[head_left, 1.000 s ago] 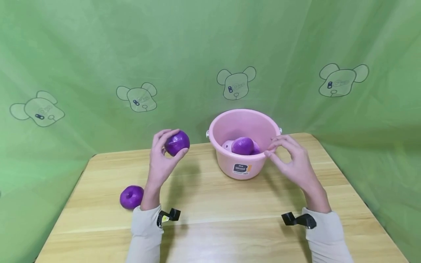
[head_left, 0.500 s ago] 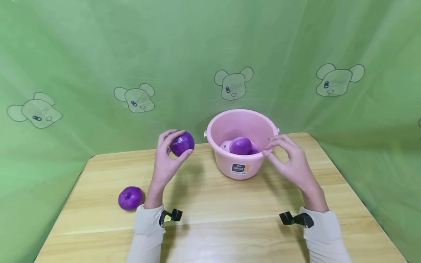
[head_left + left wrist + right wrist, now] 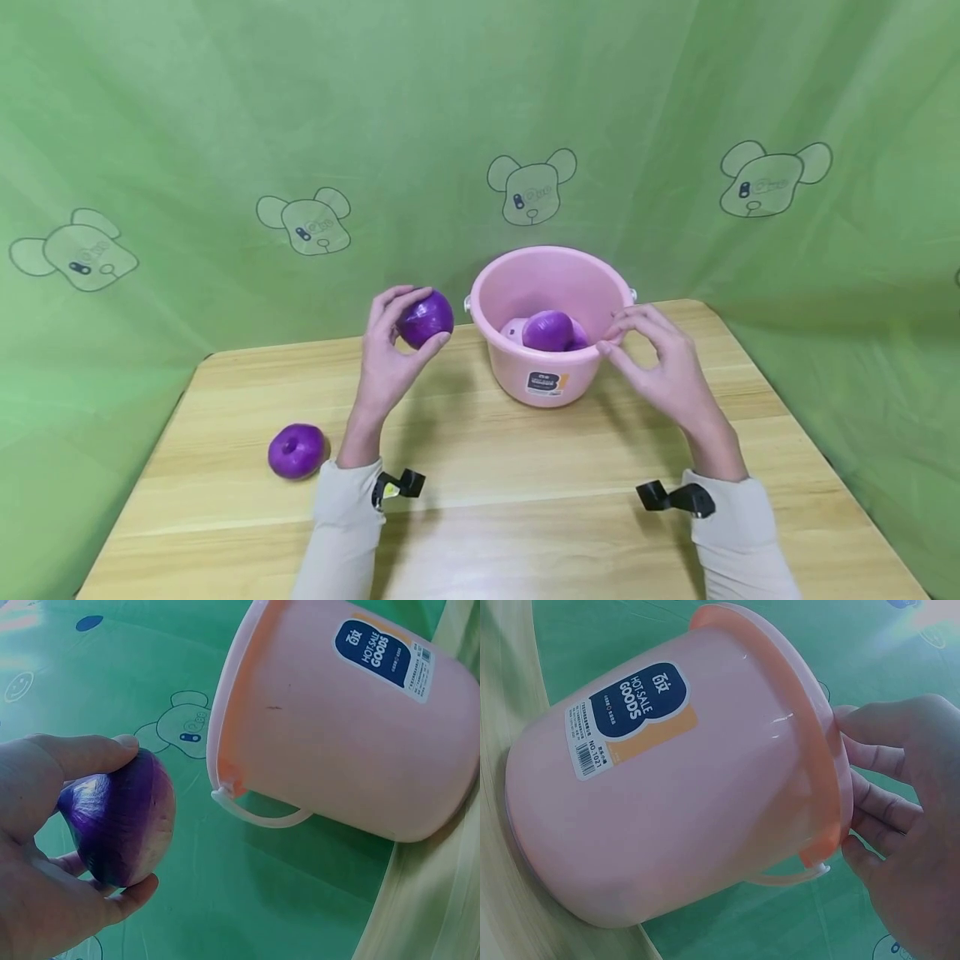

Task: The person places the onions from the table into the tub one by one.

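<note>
My left hand holds a purple onion between thumb and fingers, raised to the left of a pink bucket. In the left wrist view the onion shows a pointed end, a glossy purple side and a paler base, apart from the bucket. My right hand pinches the bucket's rim on the right side, and the right wrist view shows its fingertips at the rim. Inside the bucket lie a purple piece and a paler pink thing, both partly hidden.
Another purple onion lies on the wooden table at the left, beside my left forearm. A green curtain with bear-head outlines hangs behind the table. The bucket's white handle hangs down at its side.
My left hand has moved to the right with the onion, nearer the bucket. The right hand keeps its place at the rim.
</note>
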`<state>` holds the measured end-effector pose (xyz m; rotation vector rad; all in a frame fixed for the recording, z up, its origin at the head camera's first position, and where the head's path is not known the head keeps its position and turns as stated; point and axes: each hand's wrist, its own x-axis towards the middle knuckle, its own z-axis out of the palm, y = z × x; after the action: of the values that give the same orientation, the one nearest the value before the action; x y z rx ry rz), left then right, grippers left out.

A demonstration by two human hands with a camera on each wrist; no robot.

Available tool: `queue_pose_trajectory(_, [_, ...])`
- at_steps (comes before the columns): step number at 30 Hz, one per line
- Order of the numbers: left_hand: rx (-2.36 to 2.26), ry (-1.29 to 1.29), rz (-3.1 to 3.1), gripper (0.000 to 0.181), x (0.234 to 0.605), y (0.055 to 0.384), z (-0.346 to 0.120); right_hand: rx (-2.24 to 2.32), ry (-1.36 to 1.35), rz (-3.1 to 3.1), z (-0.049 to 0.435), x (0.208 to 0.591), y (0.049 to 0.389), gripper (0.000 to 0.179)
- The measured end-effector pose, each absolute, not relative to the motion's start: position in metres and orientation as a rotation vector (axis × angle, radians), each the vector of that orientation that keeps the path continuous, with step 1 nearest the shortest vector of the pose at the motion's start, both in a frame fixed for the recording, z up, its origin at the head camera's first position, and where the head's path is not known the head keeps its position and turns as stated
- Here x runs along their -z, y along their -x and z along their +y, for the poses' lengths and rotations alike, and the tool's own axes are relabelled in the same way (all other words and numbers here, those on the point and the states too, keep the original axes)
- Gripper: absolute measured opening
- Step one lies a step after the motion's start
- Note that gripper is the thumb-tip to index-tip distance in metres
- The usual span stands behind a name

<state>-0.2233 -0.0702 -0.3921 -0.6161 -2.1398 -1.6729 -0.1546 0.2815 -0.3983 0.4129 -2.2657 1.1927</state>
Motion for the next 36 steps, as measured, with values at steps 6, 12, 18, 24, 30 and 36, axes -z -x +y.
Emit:
queue_pose_trajectory(6, [1.684,0.632,-2.125,0.060,0.390,0.224,-0.063,-1.182,-0.416,-2.265,0.282,0.399,0.154,0.017])
queue_pose_trajectory(12, [1.698,0.652,-2.112,0.059,0.387,0.223,-0.056,-1.156,-0.425,-2.253,0.281,0.398,0.154,0.020])
queue_pose_trajectory(18, [1.705,0.656,-2.116,0.059,0.384,0.223,-0.051,-1.162,-0.413,-2.257,0.281,0.399,0.155,0.021])
queue_pose_trajectory(24, [1.724,0.688,-2.106,0.059,0.382,0.225,-0.044,-1.172,-0.408,-2.252,0.282,0.398,0.155,0.021])
queue_pose_trajectory(30, [1.758,0.706,-2.087,0.061,0.380,0.224,-0.038,-1.181,-0.415,-2.252,0.281,0.397,0.153,0.020])
queue_pose_trajectory(36, [1.776,0.725,-2.066,0.059,0.379,0.225,-0.032,-1.196,-0.425,-2.245,0.281,0.398,0.154,0.021])
